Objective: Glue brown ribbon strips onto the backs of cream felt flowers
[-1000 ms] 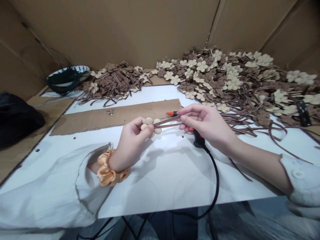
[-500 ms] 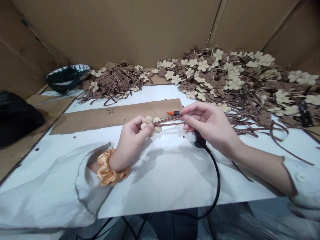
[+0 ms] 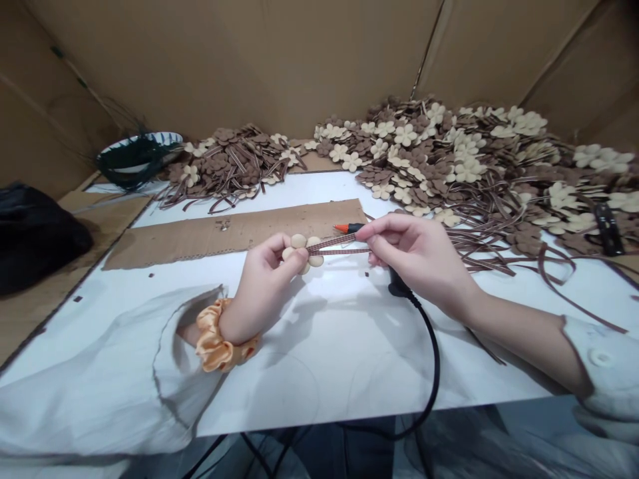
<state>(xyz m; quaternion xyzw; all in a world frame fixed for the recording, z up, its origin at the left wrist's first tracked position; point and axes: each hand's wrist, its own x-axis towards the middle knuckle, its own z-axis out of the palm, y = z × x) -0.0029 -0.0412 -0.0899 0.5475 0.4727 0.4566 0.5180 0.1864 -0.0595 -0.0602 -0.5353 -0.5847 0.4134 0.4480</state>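
Observation:
My left hand (image 3: 262,279) pinches a cream fabric flower (image 3: 303,251) above the white table (image 3: 324,346). A brown striped ribbon (image 3: 335,245) runs from the flower to my right hand (image 3: 417,256), whose fingers are closed on the ribbon's other end. The same hand also holds a black glue gun (image 3: 397,286) with an orange tip (image 3: 342,227) that points left just above the ribbon. An orange scrunchie (image 3: 214,336) sits on my left wrist.
A strip of cardboard (image 3: 224,233) lies behind my hands. Heaps of brown and cream flowers with ribbons lie at the back left (image 3: 229,163) and back right (image 3: 474,159). A bowl (image 3: 134,150) stands far left, a black bundle (image 3: 34,233) beside it. The gun's cord (image 3: 429,372) trails over the front edge.
Almost nothing has changed; my right hand has shifted a little along the ribbon, and both hands keep their hold.

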